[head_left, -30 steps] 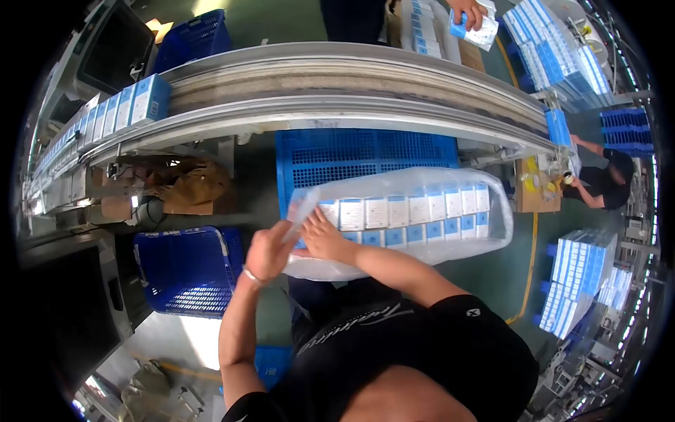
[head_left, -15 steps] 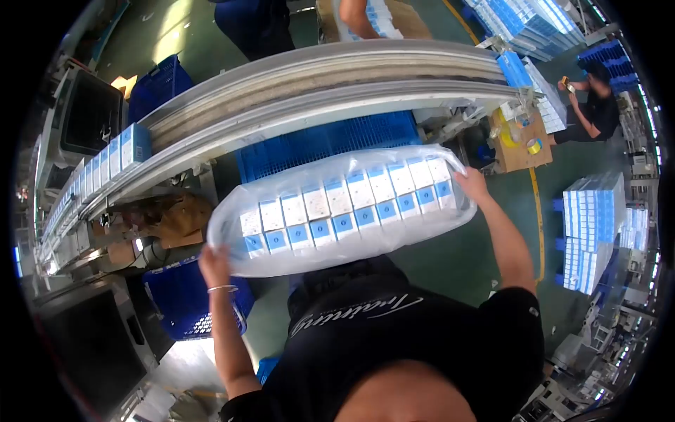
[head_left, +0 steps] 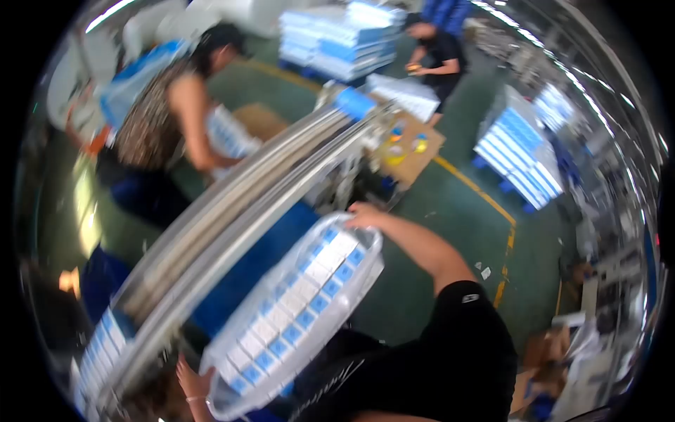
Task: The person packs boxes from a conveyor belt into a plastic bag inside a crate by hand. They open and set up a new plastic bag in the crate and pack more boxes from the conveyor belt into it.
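Note:
A long clear plastic bag [head_left: 221, 404] packed with rows of small white-and-blue boxes [head_left: 295, 299] lies slantwise in front of my body. My right hand [head_left: 364, 216] grips the bag's far end, its fingers over the plastic rim. At the near end, my left hand [head_left: 195, 382], with a bracelet at the wrist, is against the bag's edge; its thumb is by the plastic and its fingers point upward, partly blurred. The bag's underside is hidden.
A conveyor rail [head_left: 232, 211] runs along the left, carrying more boxes [head_left: 105, 352]. Beyond it a person [head_left: 169, 112] bends over white packages. Another person [head_left: 439, 60] stands farther off. A small table [head_left: 415, 158] holds tape rolls. Stacked boxes [head_left: 517, 155] stand at right.
The view has turned to the right. The bag has swung from roughly crosswise to a steep slant, its right end now farther away. Both hands have stayed at its ends.

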`<state>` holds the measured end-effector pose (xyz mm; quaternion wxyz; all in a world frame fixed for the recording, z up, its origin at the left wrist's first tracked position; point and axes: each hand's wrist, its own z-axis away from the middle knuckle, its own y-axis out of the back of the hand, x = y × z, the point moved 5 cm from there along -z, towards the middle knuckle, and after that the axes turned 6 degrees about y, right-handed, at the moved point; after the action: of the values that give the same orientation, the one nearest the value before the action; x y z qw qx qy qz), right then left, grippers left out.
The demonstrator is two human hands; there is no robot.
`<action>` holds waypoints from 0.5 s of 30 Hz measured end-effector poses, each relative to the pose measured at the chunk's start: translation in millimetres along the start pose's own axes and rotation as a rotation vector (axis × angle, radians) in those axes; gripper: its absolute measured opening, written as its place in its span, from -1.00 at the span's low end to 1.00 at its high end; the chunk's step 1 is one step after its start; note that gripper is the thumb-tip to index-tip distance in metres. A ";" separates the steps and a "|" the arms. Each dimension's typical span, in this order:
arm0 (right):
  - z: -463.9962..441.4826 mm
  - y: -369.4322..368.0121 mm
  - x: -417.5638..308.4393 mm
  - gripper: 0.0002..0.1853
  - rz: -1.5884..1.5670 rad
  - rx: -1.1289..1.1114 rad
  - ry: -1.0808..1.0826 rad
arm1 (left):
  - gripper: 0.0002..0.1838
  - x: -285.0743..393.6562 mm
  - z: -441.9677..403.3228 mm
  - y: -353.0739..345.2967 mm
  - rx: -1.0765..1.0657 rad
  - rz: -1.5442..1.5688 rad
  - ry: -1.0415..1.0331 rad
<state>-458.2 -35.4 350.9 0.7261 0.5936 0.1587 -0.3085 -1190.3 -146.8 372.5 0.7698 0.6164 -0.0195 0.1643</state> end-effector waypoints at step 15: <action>111.6 -84.1 -9.3 -0.68 0.864 -0.648 0.484 | -0.53 79.3 68.7 -47.2 -0.391 -0.633 -0.418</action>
<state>-533.9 -148.9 319.5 0.8735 0.4059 0.1498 0.2232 -1090.4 -203.1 362.9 0.8641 0.4546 -0.0155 -0.2153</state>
